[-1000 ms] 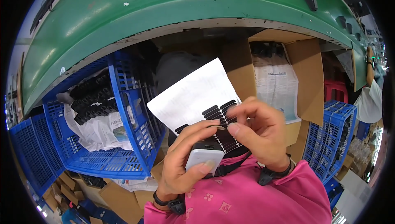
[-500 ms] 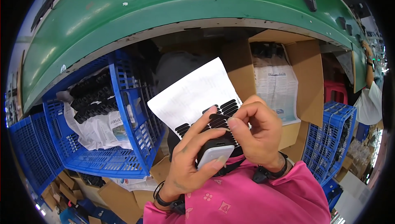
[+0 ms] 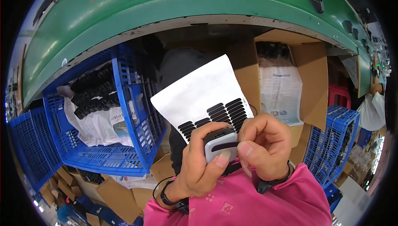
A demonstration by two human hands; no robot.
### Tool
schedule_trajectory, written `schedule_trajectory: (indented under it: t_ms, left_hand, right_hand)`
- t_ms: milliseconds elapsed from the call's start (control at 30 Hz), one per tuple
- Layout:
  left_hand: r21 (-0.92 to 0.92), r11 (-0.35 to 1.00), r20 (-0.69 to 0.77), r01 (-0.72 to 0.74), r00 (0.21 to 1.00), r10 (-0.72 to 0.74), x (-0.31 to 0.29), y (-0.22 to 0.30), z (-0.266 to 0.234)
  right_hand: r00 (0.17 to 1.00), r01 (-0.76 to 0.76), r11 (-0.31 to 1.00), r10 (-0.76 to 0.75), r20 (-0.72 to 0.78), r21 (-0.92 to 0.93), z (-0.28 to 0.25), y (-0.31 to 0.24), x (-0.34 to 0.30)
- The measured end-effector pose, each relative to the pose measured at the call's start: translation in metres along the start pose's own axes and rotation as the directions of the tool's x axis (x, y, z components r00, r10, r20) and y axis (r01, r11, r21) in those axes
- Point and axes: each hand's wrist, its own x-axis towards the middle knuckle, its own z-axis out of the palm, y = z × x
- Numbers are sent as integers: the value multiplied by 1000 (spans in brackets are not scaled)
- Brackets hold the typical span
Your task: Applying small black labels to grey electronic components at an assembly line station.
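Note:
My left hand (image 3: 194, 164) is wrapped round a small device (image 3: 210, 140) with a light grey face and a black edge that has a port opening in it. My left thumb presses on the lower part of the grey face. Between the thumb and forefinger of my right hand (image 3: 267, 141) is the end of a narrow black oval sticker (image 3: 224, 146), which lies across the grey face. Whether the sticker is stuck down cannot be seen. Beyond my hands a white sheet (image 3: 197, 85) bears several rows of black oval stickers (image 3: 234, 112); its near edge is hidden.
On the left stands a blue plastic crate (image 3: 103, 166) with black parts on paper. An open cardboard box (image 3: 311, 81) holds paper and dark parts. The green bench (image 3: 174, 4) spans the far side. More blue crates (image 3: 331, 143) stand right, near a red stool (image 3: 339, 95).
My right hand has drawn a black sticker from the sheet to the device's grey face. My left hand has tilted the device up, and its fingers have left the sheet.

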Motion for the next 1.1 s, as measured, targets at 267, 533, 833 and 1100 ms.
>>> schedule_trajectory:
  t_ms: [267, 533, 833, 1100]
  left_hand:
    - [55, 998, 14, 2, 1000, -3, 0, 1, -1]
    - [94, 996, 4, 5, 1000, -6, 1, 3, -3]
    - [138, 990, -3, 15, 1000, -14, 1, 4, -3]
    - [172, 985, -8, -22, 1000, 24, 2, 2, -2]
  right_hand:
    - [999, 35, 998, -35, -4, -57, -1, 3, 2]
    - [1000, 4, 999, -5, -11, -51, 1, 4, 2]
    - [999, -22, 995, 19, -30, -92, 3, 2, 4]
    - [999, -16, 990, 9, -53, -137, 4, 5, 5]
